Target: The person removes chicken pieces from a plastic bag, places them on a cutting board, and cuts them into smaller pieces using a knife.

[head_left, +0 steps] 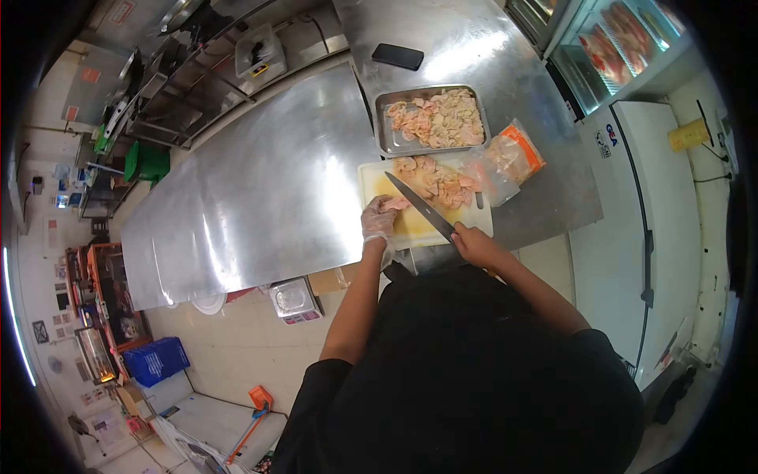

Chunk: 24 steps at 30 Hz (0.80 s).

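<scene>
Main risk I see: a cut to the left hand point(377, 220). It's in a clear glove, fingers closed on a pink piece point(397, 203) at the left side of the cutting board point(477, 223), just beside the knife point(420, 200). My right hand point(476, 245) is clamped round the handle, bare. Blade runs diagonally over the board, tip toward its far left corner. Can't tell if the edge touches meat.

Likely causes, my read: slick meat rolling under the fingers, loose glove film catching the edge, or fingertips creeping under the blade. The board looks wet and yellow-stained and sits close to the near table point(260, 162) edge, so it could slide if pushed. Crowding on the board's right could also shove pieces off.

Containers:
- Metal tray point(394, 144), just beyond the board: one spread layer of pale and pink cut meat point(446, 117), bare metal showing at its left. Overfilling doesn't look close.
- Plastic bag point(517, 154), lying over the board's far right corner: orange print, contents hard to read.

More raw pieces point(444, 188) lie along the board's far half. Phone point(397, 56) is well beyond the board, past the tray; splash risk looks low.
</scene>
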Tool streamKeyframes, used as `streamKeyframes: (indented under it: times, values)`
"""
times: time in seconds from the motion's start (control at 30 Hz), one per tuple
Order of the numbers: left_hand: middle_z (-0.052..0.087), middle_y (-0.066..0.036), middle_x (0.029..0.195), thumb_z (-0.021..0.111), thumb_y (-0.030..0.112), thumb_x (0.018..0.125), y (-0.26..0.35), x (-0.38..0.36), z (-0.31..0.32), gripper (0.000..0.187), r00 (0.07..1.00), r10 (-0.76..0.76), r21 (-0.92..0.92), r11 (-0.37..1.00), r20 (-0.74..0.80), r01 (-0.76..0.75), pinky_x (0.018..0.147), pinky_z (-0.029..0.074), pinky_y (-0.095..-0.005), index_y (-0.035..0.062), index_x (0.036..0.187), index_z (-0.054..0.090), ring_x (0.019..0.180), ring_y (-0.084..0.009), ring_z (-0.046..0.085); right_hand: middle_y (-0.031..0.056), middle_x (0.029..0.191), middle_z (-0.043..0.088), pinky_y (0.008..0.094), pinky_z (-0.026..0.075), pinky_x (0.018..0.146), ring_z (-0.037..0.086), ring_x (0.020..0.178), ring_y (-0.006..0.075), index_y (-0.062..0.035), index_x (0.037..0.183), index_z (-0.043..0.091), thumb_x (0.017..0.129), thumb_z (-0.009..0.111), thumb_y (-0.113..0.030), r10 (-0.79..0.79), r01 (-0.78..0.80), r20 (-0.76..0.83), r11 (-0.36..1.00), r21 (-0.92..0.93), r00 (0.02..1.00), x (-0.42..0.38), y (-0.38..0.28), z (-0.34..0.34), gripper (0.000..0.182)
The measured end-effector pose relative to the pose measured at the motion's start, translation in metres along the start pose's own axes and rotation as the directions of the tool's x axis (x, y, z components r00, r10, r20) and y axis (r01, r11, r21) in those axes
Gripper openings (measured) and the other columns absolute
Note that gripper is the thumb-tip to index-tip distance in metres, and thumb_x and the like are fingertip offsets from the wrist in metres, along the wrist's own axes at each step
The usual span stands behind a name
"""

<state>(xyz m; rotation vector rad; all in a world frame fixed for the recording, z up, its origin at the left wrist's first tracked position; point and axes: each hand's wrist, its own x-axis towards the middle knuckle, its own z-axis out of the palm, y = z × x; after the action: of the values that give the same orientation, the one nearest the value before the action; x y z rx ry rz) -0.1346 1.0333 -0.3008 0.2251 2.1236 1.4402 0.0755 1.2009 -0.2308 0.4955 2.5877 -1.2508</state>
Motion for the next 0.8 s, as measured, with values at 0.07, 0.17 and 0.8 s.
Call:
streamKeyframes:
  times: [0.07, 0.17, 0.8]
  values:
    - [0.07, -0.01, 0.099, 0.075, 0.008, 0.078, 0.001, -0.007, 0.002, 0.032, 0.994, 0.095, 0.327, 0.942, -0.056, -0.072, 0.07, 0.054, -0.0257, 0.0001, 0.108, 0.065, 0.077, -0.0151, 0.067, 0.0293, 0.077, 0.061, 0.0559, 0.045, 0.071, 0.06, 0.077, 0.0477, 0.0006, 0.099, 0.047, 0.099, 0.045, -0.023, 0.008, -0.008, 0.044, 1.0, -0.018, 0.999, 0.003, 0.001, 0.006, 0.024]
    - [0.069, -0.009, 0.098, 0.075, 0.018, 0.079, -0.028, -0.012, -0.002, 0.032, 0.796, 0.586, 0.529, 0.729, -0.153, -0.435, 0.071, 0.055, -0.0321, 0.0043, 0.107, 0.066, 0.077, -0.0216, 0.068, 0.03, 0.078, 0.061, 0.0567, 0.045, 0.072, 0.06, 0.077, 0.048, 0.0012, 0.099, 0.047, 0.099, 0.044, -0.023, 0.009, -0.005, 0.065, 0.998, -0.058, 0.998, 0.004, 0.003, 0.005, 0.024]
    - [0.068, -0.021, 0.088, 0.065, 0.032, 0.085, 0.02, 0.028, -0.025, 0.031, 0.982, 0.106, 0.659, 0.729, 0.154, -0.183, 0.074, 0.051, -0.0439, 0.0017, 0.09, 0.067, 0.084, -0.0377, 0.065, 0.0246, 0.084, 0.063, 0.0486, 0.047, 0.076, 0.062, 0.083, 0.0428, 0.0012, 0.098, 0.052, 0.099, 0.045, -0.022, 0.143, -0.153, 0.311, 0.988, 0.009, 0.94, -0.034, -0.026, -0.049, 0.025]
